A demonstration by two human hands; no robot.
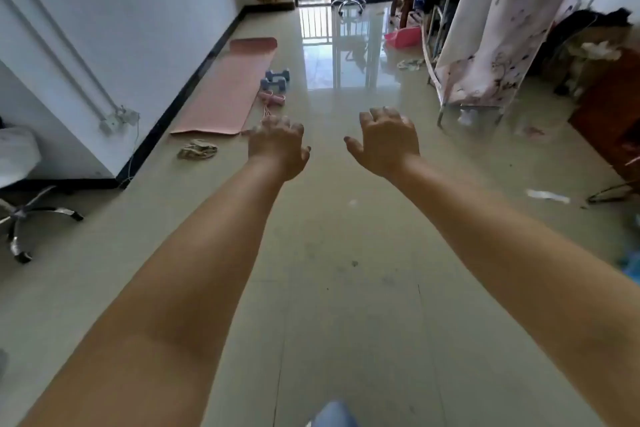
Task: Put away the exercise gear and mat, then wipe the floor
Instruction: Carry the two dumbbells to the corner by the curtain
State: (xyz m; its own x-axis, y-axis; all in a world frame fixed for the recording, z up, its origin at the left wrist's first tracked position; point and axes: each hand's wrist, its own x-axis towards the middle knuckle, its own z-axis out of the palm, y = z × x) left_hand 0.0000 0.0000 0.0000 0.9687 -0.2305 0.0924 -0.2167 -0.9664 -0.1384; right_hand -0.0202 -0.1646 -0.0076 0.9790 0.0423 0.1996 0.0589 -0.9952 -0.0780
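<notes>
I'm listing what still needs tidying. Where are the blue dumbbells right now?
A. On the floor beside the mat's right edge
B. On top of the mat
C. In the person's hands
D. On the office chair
A: the dumbbells sit on the bare floor just right of the pink mat, and both hands are open, holding nothing.

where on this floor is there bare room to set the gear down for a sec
Bare tile runs down the middle, between the mat and the clothes rack. Crowded along the mat's right edge: dumbbells, skipping rope; a rag lies at its near end.
</notes>
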